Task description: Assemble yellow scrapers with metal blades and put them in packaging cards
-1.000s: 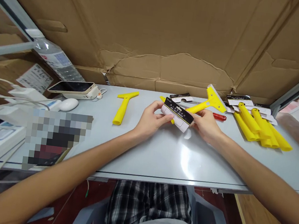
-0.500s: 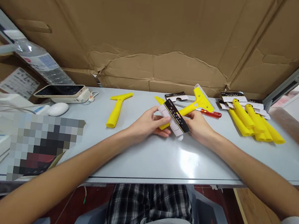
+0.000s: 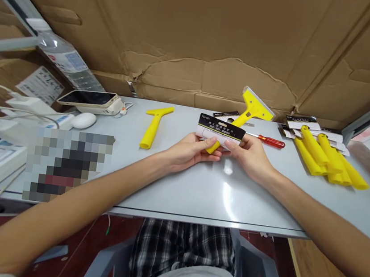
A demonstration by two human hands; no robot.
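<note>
A black-and-white cardboard label (image 3: pixel 220 131) is pinched between both hands, roughly level. Behind it slants a yellow scraper (image 3: pixel 256 107), head up to the right under a clear edge cover; its handle end shows below the label. My left hand (image 3: pixel 188 153) is closed, thumb on the label's lower left and fingers beneath the handle end. My right hand (image 3: pixel 255 156) grips the label's right side, thumb on its front; its other fingers are partly hidden. Left of the hands, another yellow scraper handle (image 3: pixel 152 128) lies on the table.
A red-handled screwdriver (image 3: pixel 271 142) lies behind my right hand. Several yellow scrapers (image 3: pixel 324 158) with labels are piled at right. At left are a phone (image 3: pixel 90 98), a white mouse (image 3: pixel 84 120), a bottle (image 3: pixel 69 61) and power strips with cables. Cardboard (image 3: pixel 198 32) walls the back.
The label has turned from a steep slant to nearly level. My right hand has shifted from the scraper's handle to the label's right side. The camera view has shifted slightly.
</note>
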